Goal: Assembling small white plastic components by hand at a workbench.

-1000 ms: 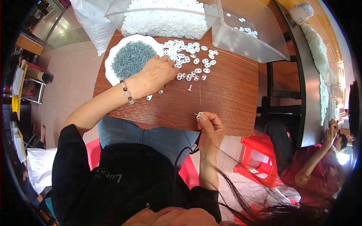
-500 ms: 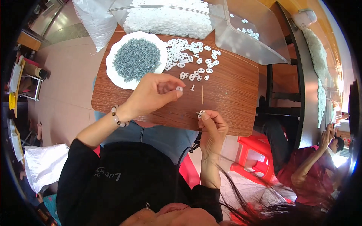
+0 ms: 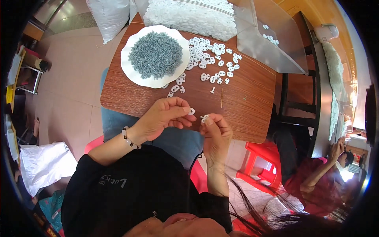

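My left hand [image 3: 166,117] pinches a small white oval plastic piece with holes [image 3: 191,111] between thumb and fingertips. Close to its right, my right hand [image 3: 217,130] grips another white plastic piece [image 3: 204,119], from which a small pin-like part sticks out. The two pieces are apart, just over the table's near edge. Beyond the hands, a small white T-shaped part [image 3: 212,90] and a thin golden stick [image 3: 221,98] lie on the brown table [image 3: 252,106]. Many loose white two-hole pieces [image 3: 203,54] are scattered beside a scalloped white plate [image 3: 128,73] heaped with small grey pins [image 3: 156,55].
A clear bin full of white pieces [image 3: 189,19] stands at the table's far edge, with a second clear bin [image 3: 272,53] to its right. A white sack [image 3: 108,17] is at the far left. On the right are a red stool [image 3: 258,170] and a seated co-worker [image 3: 316,185].
My left hand has come back from beside the plate toward my right hand, bringing its white piece closer to the other. White pieces below the plate now show. The view has shifted slightly.
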{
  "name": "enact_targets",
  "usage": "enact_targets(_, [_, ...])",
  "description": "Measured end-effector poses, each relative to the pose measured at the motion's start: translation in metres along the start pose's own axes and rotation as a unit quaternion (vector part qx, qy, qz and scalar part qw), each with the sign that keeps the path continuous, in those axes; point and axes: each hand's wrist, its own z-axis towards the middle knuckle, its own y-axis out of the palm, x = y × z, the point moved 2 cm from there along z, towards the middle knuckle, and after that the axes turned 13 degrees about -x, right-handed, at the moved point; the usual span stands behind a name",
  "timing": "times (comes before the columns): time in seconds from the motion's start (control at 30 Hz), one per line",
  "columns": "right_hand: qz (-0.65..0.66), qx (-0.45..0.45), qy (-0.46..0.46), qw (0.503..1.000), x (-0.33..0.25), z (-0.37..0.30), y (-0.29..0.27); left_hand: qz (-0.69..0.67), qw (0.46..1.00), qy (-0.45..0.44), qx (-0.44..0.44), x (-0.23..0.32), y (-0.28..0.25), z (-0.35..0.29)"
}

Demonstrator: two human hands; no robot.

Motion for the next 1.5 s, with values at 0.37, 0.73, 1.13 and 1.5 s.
enact_targets(0.37, [0.085, -0.051, 0.043, 0.994, 0.007, -0.002, 0.008, 0.098, 0.994, 0.034, -0.019, -0.017, 0.003, 0.0])
enact_targets(0.73, [0.1, -0.113, 0.075, 0.986, 0.006, -0.005, 0.015, 0.148, 0.98, 0.136, -0.009, -0.024, 0.004, 0.001])
enact_targets(1.13, [0.109, -0.083, 0.072, 0.988, 0.016, -0.001, 0.01, 0.053, 0.991, 0.126, -0.002, -0.029, 0.005, 0.003])
enact_targets(1.5, [0.087, -0.101, 0.032, 0.991, 0.009, -0.003, 0.018, 0.025, 0.996, 0.081, 0.033, -0.018, 0.003, -0.001])
